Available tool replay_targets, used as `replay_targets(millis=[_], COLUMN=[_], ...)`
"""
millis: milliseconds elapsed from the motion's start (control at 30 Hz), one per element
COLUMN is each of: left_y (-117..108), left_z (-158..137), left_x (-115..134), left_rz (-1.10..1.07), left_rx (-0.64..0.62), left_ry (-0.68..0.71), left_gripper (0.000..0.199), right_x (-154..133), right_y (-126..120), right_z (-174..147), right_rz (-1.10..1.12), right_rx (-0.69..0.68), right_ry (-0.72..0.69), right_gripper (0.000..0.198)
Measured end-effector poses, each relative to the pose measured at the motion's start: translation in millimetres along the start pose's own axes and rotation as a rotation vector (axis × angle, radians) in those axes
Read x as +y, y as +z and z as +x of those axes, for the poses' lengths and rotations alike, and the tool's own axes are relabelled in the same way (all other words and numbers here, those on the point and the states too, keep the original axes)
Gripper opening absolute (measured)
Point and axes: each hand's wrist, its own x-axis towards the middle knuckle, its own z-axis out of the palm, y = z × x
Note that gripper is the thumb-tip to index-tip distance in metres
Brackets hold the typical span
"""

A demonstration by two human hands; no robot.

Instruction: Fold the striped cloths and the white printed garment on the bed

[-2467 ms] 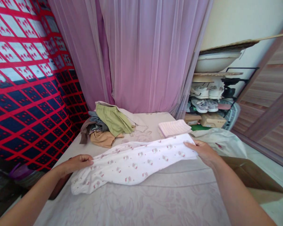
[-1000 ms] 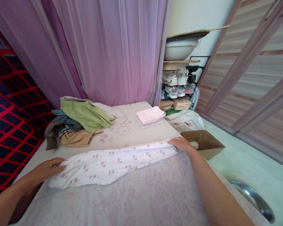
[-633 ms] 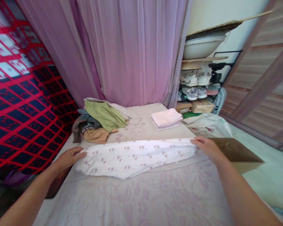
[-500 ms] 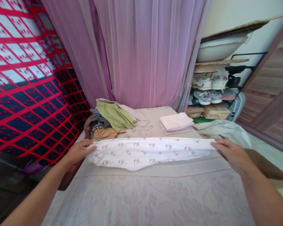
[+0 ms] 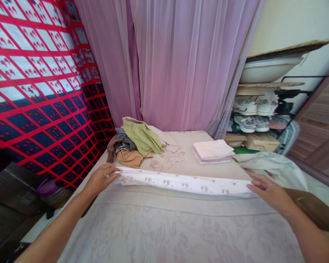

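Observation:
A white cloth (image 5: 185, 184) with small red and grey printed figures stretches in a narrow strip across the bed, just above the sheet. Whether it is a garment I cannot tell. At its left end, my left hand (image 5: 104, 177) is closed, pinching the edge between thumb and fingers. My right hand (image 5: 267, 190) pinches the opposite end, slightly nearer to me. Beyond the cloth on the right lies a folded stack of light striped fabric (image 5: 213, 149). Green shorts (image 5: 142, 138) top a loose heap of clothes at the far left, beside a tan garment (image 5: 131, 157).
The bed (image 5: 175, 226) wears a pale floral sheet. Purple curtains (image 5: 181, 65) hang behind it, and a red-checked fabric (image 5: 44, 120) hangs at left. On the right stands a rack with shoes (image 5: 246, 124), boxes (image 5: 263, 141) and a basin (image 5: 271, 69).
The cloth's lower part, hanging loose earlier, has drawn up, so the strip is narrower. Both hands keep their grip. The view has shifted, so the surroundings sit lower and further right.

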Motion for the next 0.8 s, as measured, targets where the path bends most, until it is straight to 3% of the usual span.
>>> replay_targets(millis=[67,167,333,533,800], left_y=[-2,-5,5,17,-6], left_z=[0,2,6,4,8], left_x=[0,-4,-22,-31,-5], left_rz=[-0.028,-0.032,-0.023,-0.035,0.113], left_rx=[0.006,0.034,0.072,0.155,0.109], left_ry=[-0.005,0.014,0.034,-0.113,-0.189], left_gripper=[0.045,0.045,0.04,0.032,0.041], right_x=[-6,-19,-27,-27,-46], right_y=[-3,-10,-15,-21,-27], right_z=[0,-3,-8,-14,-16], right_rz=[-0.112,-0.242,-0.287,-0.203,-0.511], right_rx=[-0.082,-0.218,-0.167,-0.16,-0.066], right_ry=[-0.02,-0.169,-0.202,-0.184,-0.246], right_gripper=[0.035,0.023,0.021,0.033,0.029])
